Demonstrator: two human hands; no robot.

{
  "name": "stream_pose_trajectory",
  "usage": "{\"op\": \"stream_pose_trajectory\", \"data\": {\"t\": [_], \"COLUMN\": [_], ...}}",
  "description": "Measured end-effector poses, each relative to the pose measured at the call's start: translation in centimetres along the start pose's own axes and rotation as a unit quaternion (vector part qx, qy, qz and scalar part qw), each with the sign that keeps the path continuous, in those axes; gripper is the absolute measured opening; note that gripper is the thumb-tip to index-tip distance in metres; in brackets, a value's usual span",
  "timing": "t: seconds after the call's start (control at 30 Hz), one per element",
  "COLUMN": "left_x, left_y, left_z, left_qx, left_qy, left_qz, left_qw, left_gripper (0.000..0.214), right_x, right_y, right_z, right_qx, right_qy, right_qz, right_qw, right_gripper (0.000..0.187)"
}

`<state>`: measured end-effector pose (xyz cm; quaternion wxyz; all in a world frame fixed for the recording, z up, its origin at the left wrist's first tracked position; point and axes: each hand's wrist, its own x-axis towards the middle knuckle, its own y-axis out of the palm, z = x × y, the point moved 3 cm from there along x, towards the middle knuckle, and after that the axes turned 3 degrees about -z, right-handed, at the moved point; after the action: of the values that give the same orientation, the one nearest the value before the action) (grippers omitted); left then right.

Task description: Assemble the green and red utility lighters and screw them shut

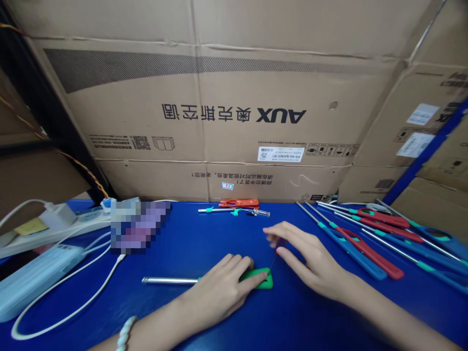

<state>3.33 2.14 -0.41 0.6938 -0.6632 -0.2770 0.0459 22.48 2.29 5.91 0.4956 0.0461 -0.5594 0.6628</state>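
A long-nosed lighter with a green handle [269,279] and a silver metal tube [170,281] lies flat on the blue table, its tube pointing left. My left hand [223,287] wraps over the handle and presses it down, thumb near its right end; the middle of the lighter is covered by the fingers. Between the thumb and fingers of my right hand [307,256] is a small screwdriver [273,261] with a dark shaft and a reddish grip, partly hidden. The shaft slants down, its tip at the handle's right end.
Behind lie an orange lighter shell [239,203] and a loose metal tube with green clips [219,210]. Several red and blue lighters [369,253] spread out at right. A power strip [84,222], white cable [91,302] and light-blue power bank [44,278] occupy the left. Cardboard [219,87] walls the back.
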Motion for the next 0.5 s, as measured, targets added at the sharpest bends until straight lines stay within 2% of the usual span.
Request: {"op": "stream_pose_trajectory", "data": {"t": [0.1,0.2,0.27,0.4,0.5], "left_x": [0.03,0.06,0.07,0.08,0.05], "left_y": [-0.11,-0.09,-0.02,0.01,0.01], "left_z": [-0.01,0.02,0.04,0.03,0.01], "left_qx": [-0.002,0.002,0.005,0.005,0.005], "left_qy": [0.001,0.0,0.0,0.001,-0.002], "left_qz": [-0.01,-0.005,0.005,0.01,0.018], "left_qw": [1.0,1.0,1.0,1.0,1.0], "left_gripper": [0.039,0.04,0.041,0.042,0.042], "right_x": [0.01,-0.18,-0.2,0.12,0.11], "right_y": [0.09,0.02,-0.05,-0.01,0.0], "right_z": [0.01,0.08,0.29,0.55,0.39], "right_qx": [0.047,-0.015,-0.047,0.035,0.023], "right_qy": [0.022,0.001,-0.015,0.011,0.01], "right_qz": [0.032,-0.005,-0.023,0.026,0.012], "right_qw": [0.998,1.0,0.998,0.999,1.0], "right_gripper": [0.036,0.022,0.019,0.035,0.029]}}
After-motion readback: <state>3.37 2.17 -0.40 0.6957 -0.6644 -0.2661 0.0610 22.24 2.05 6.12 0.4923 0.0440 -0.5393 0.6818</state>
